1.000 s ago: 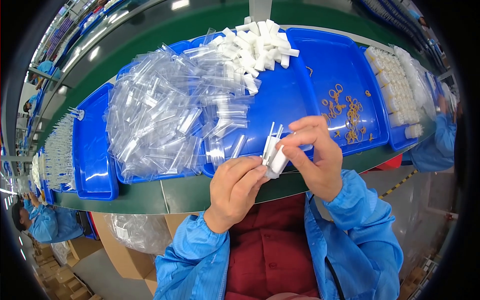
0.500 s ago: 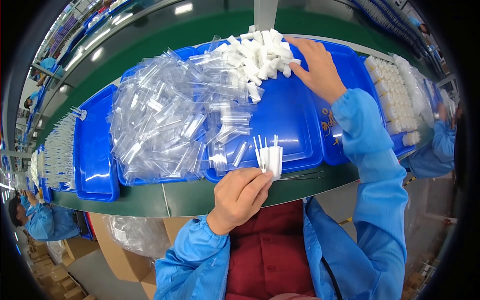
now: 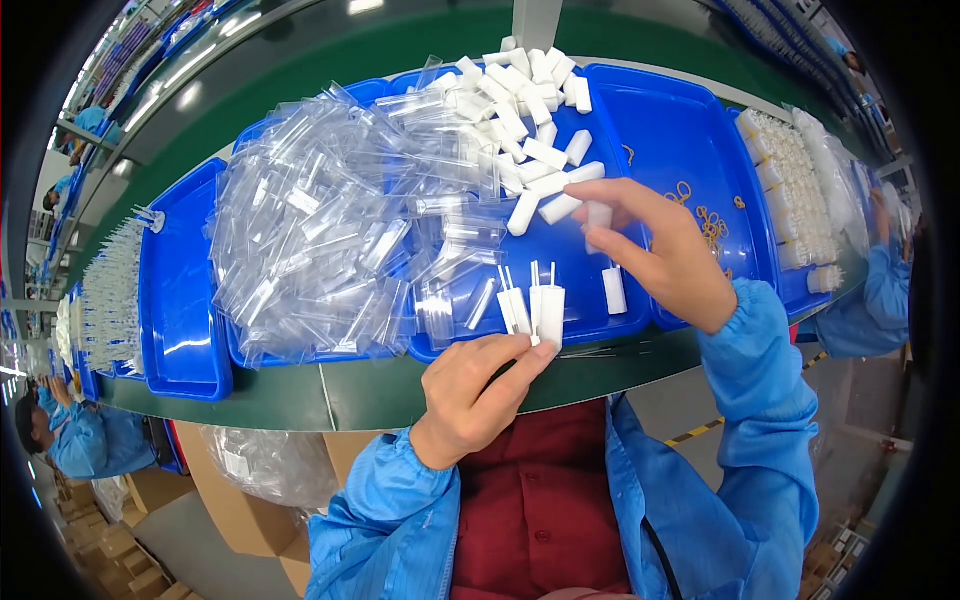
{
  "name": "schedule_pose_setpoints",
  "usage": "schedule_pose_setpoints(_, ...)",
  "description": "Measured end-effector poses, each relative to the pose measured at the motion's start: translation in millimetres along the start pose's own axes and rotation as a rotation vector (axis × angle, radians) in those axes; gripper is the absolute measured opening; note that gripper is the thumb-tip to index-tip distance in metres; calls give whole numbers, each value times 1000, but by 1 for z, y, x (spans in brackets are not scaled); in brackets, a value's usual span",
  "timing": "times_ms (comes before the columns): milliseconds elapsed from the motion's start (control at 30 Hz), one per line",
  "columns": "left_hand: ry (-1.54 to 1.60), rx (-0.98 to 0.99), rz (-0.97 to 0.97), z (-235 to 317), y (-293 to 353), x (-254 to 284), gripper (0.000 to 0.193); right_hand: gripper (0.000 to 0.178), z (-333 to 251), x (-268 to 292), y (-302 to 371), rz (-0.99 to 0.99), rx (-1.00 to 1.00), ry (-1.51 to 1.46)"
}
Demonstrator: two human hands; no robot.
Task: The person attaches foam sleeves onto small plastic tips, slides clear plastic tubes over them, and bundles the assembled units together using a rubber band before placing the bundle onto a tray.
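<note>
My left hand [image 3: 475, 395] is closed in a pinch at the near edge of the middle blue tray [image 3: 565, 255]. Its thumb and fingers grip the lower ends of several white blocks [image 3: 551, 312], with thin white sticks [image 3: 535, 272] poking up from them. Over the right side of that tray, my right hand [image 3: 665, 245] has thumb and fingers apart. A blurred white block [image 3: 599, 215] shows between them, not visibly pinched. One loose white block [image 3: 614, 291] lies just nearer. Beyond is a pile of white blocks [image 3: 510, 100], some spread toward my right hand.
Clear plastic sleeves [image 3: 310, 230] heap over the trays at left. Rubber bands [image 3: 710, 225] lie in the right blue tray [image 3: 660, 120]. Another blue tray [image 3: 180, 300] stands far left, beside rows of white thin-stemmed parts [image 3: 110, 300]. White pieces [image 3: 785, 190] are stacked far right.
My right hand has come nearer from the far pile, and several white blocks have spread down the tray with it. My left hand keeps its grip, its blocks now fanned apart.
</note>
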State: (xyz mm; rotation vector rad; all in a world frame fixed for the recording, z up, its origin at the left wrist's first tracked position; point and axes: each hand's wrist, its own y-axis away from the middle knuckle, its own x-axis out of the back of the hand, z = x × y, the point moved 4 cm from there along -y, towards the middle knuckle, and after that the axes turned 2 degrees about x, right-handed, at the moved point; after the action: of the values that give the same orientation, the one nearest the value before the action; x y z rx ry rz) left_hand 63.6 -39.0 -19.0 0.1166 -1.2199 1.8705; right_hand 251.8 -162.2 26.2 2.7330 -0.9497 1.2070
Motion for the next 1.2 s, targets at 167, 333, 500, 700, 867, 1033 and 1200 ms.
schedule_pose_setpoints(167, -38, -50, -118, 9, -5, 2, 39, 33, -5, -12, 13, 210, -255, -688)
schedule_pose_setpoints(333, -68, -75, -200, 22, -7, 6, 40, 31, -3, -32, 26, 151, -420, -848)
schedule_pose_setpoints(500, -119, -151, -187, 25, -5, 6, 38, 29, 1, -33, 28, 217, -398, -784)
schedule_pose_setpoints(700, -132, -158, -231, 27, -4, 5, 38, 30, 1, -36, 30, 167, -406, -761)
schedule_pose_setpoints(867, -149, -152, -229, 26, -3, 5, 37, 27, 1, -44, 32, 106, -265, -558)
schedule_pose_setpoints(1033, -166, -81, -270, 27, -6, 6, 41, 19, -15, -37, 34, 95, 28, -122)
schedule_pose_setpoints(1200, -256, -154, -156, 19, -8, 9, 35, 18, -27, -42, 43, 243, 116, -45)
